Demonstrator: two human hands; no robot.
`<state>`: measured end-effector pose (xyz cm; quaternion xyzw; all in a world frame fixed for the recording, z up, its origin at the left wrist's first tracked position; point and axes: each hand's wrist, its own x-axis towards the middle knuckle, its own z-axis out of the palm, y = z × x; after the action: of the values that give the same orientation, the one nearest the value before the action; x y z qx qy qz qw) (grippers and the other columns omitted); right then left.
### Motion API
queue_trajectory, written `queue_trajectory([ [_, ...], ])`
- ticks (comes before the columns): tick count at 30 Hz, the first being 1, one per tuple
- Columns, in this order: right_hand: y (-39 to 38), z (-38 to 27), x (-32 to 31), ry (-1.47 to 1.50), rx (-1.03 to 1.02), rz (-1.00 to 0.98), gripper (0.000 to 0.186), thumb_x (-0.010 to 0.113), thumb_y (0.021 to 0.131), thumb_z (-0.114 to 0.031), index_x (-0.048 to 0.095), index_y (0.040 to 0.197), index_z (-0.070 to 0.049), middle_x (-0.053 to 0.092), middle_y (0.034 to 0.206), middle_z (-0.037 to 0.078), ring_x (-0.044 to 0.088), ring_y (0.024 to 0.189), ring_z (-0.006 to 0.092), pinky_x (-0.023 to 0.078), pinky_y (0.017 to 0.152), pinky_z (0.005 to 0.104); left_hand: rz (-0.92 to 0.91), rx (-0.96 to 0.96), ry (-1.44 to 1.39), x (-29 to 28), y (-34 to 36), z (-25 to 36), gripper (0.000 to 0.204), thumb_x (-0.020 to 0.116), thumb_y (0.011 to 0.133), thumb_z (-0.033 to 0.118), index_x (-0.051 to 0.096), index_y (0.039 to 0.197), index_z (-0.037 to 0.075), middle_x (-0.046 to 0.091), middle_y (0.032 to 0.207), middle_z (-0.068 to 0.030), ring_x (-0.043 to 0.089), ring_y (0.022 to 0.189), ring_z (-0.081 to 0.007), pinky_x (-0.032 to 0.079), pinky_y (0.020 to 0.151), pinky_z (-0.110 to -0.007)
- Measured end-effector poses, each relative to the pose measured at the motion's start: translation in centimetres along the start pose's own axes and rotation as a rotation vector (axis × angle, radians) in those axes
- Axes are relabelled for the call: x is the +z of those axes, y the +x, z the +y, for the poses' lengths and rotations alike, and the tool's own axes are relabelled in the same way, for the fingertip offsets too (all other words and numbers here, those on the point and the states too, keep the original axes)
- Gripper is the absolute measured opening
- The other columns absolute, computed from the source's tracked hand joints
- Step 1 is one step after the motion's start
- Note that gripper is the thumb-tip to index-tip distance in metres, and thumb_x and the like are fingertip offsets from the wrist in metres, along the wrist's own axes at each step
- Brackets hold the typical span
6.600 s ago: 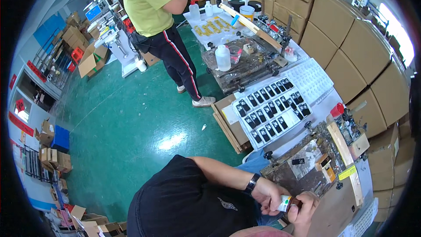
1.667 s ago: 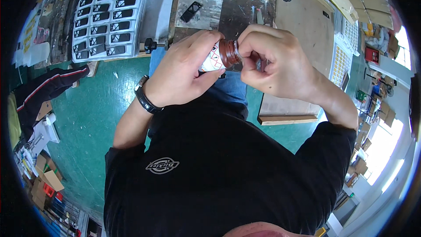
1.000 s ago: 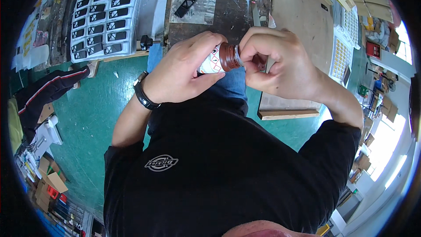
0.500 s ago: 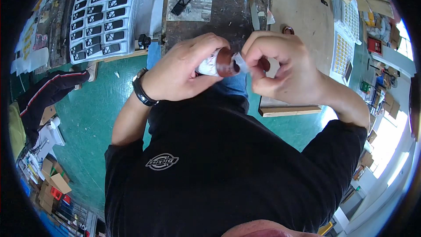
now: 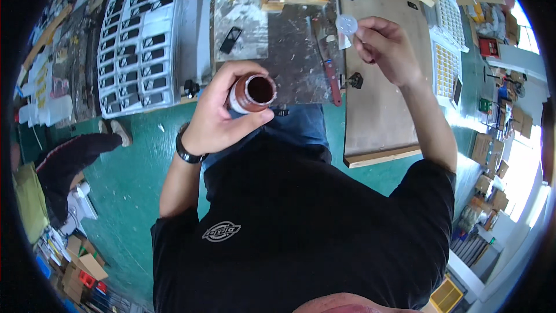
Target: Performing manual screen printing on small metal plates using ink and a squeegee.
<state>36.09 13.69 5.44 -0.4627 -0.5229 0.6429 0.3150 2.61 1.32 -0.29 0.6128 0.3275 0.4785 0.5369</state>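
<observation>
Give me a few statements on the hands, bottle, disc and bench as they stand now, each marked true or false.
1. The left hand holds the bottle. True.
2. The bottle's mouth is covered. False: it is open.
3. The right hand holds a clear disc. True.
4. The clear disc touches the bottle. False: they are apart.
5. The red-handled tool lies on the bench. True.

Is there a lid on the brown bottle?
No, the brown bottle in the left hand is open at the top, and the right hand holds a clear disc apart from it.
</observation>
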Motion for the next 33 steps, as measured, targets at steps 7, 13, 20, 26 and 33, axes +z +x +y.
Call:
queue_trajectory([
  [7, 4.2, 3.2, -1.9, -0.087, 0.138, 0.081, 0.017, 0.065, 0.103, -0.012, 0.073, 0.105, 0.003, 0.070, 0.085, 0.007, 0.057, 0.059, 0.0088, 0.041, 0.048, 0.0192, 0.022, -0.054, -0.011, 0.6, -0.4, 1.1, 0.057, 0.084, 0.084, 0.003, 0.055, 0.133, 0.000, 0.067, 0.120, -0.0128, 0.069, 0.100, -0.0222, 0.055, 0.092, -0.033],
  [13, 5.1, 3.9, -1.1, -0.279, 0.085, 0.127, 0.020, 0.065, 0.103, -0.016, 0.073, 0.111, 0.001, 0.070, 0.081, 0.005, 0.053, 0.056, 0.0075, 0.037, 0.046, 0.0197, 0.130, -0.073, -0.028, 0.9, -0.6, 1.0, 0.058, 0.083, 0.084, 0.001, 0.053, 0.134, 0.000, 0.066, 0.119, -0.0130, 0.069, 0.100, -0.0220, 0.055, 0.092, -0.034],
  [20, 4.4, 4.4, -1.7, -0.444, 0.045, 0.111, 0.021, 0.060, 0.104, -0.013, 0.074, 0.114, -0.001, 0.069, 0.081, 0.003, 0.052, 0.056, 0.0059, 0.037, 0.047, 0.0198, 0.211, -0.005, 0.078, 1.0, 0.5, 0.1, 0.059, 0.080, 0.086, 0.002, 0.051, 0.137, -0.001, 0.064, 0.125, -0.0140, 0.066, 0.107, -0.0224, 0.052, 0.099, -0.034],
  [26, 3.0, 4.4, -2.1, -0.412, -0.022, 0.181, 0.022, 0.058, 0.105, -0.009, 0.073, 0.118, 0.000, 0.070, 0.090, 0.004, 0.050, 0.055, 0.0054, 0.037, 0.046, 0.0206, 0.242, -0.058, -0.031, 0.7, 0.1, 0.1, 0.066, 0.076, 0.085, 0.007, 0.048, 0.144, -0.003, 0.064, 0.127, -0.0180, 0.065, 0.111, -0.0265, 0.051, 0.102, -0.039],
  [33, 2.0, 3.4, -2.2, -0.381, -0.017, 0.222, 0.023, 0.060, 0.103, -0.005, 0.072, 0.121, 0.000, 0.070, 0.097, 0.004, 0.049, 0.054, 0.0055, 0.037, 0.046, 0.0211, 0.288, -0.070, -0.276, 0.5, -0.6, 0.1, 0.065, 0.068, 0.087, 0.001, 0.045, 0.148, -0.004, 0.060, 0.140, -0.0179, 0.063, 0.120, -0.0260, 0.049, 0.106, -0.037],
])
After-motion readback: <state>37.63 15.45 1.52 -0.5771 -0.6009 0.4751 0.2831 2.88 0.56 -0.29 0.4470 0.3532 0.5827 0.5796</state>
